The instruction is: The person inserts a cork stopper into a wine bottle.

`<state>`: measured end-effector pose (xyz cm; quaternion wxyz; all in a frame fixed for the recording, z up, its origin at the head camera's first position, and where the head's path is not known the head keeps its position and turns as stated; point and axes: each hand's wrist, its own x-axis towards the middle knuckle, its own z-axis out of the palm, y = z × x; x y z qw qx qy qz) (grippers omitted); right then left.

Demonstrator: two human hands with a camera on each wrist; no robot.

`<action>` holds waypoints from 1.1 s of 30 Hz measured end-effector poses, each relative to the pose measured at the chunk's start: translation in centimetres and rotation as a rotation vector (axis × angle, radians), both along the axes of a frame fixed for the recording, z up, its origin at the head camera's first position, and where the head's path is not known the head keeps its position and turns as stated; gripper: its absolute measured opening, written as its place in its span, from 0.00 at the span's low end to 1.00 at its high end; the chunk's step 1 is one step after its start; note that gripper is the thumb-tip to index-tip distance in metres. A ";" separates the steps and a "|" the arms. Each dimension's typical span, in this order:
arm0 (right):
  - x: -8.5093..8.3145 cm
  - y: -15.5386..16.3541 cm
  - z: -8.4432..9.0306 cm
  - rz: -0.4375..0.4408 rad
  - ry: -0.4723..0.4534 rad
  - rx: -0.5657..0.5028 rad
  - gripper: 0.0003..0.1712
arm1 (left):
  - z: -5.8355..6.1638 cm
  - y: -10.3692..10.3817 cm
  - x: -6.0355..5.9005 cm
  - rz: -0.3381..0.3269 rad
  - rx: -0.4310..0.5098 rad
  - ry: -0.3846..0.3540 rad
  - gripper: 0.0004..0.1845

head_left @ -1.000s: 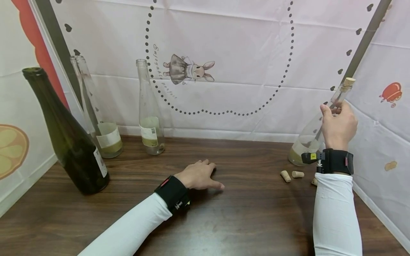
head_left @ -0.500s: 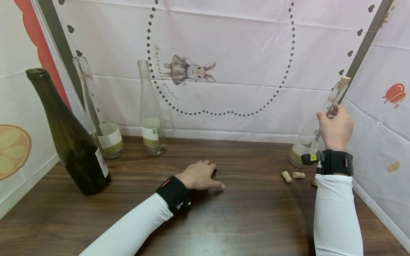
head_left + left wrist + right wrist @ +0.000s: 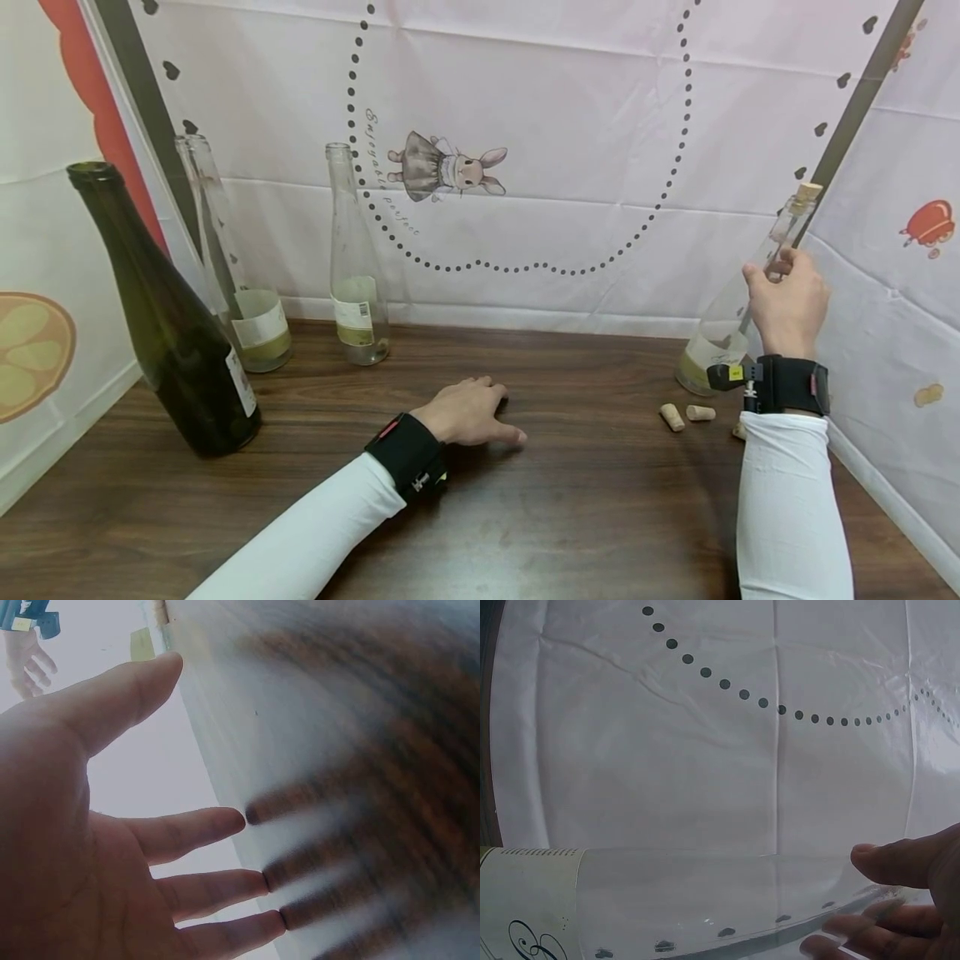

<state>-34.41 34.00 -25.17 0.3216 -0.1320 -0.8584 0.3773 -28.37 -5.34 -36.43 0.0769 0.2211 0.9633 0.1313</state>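
Corked clear glass bottle (image 3: 708, 342) is stood on the dark wooden tabletop (image 3: 600, 517) at the right, just before the hanging white cloth (image 3: 585, 208). Its neck is encircled by the right hand (image 3: 791, 304): the thumb (image 3: 896, 862) is laid along one side and the fingers are curved round the other, partly blurred in the right wrist view. A small gap is left between thumb and fingertips, so the hold looks light; how firmly the glass is pressed cannot be told. The cork (image 3: 808, 192), seated in the mouth, is left above the fingers and untouched, while the labelled lower body is placed well below them. Two loose corks (image 3: 672, 417) are seen lying near the base, and a third cork (image 3: 739, 430) is partly hidden by the wrist strap (image 3: 795, 385).

The left hand (image 3: 465, 412) is rested on the tabletop with straight, spread fingers, nothing being held. Farther left, a dark green bottle (image 3: 176, 333) and two uncorked clear bottles (image 3: 356, 321) are stood, well apart from the corked one.
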 end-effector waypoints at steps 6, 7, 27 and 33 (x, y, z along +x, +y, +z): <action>0.2 0.3 0.0 0.023 -0.014 0.010 0.40 | 0.0 -0.1 -0.2 -0.008 0.021 0.005 0.40; 0.2 0.4 0.1 0.027 -0.015 0.012 0.40 | -0.1 -0.2 -0.2 -0.013 0.026 0.006 0.40; 2.5 -0.5 1.8 -0.041 0.034 0.029 0.40 | 5.0 -4.8 -1.9 0.082 0.282 0.223 0.40; 3.0 -1.3 2.2 -0.072 0.102 0.013 0.37 | 7.3 -6.9 -2.0 0.144 0.520 0.433 0.31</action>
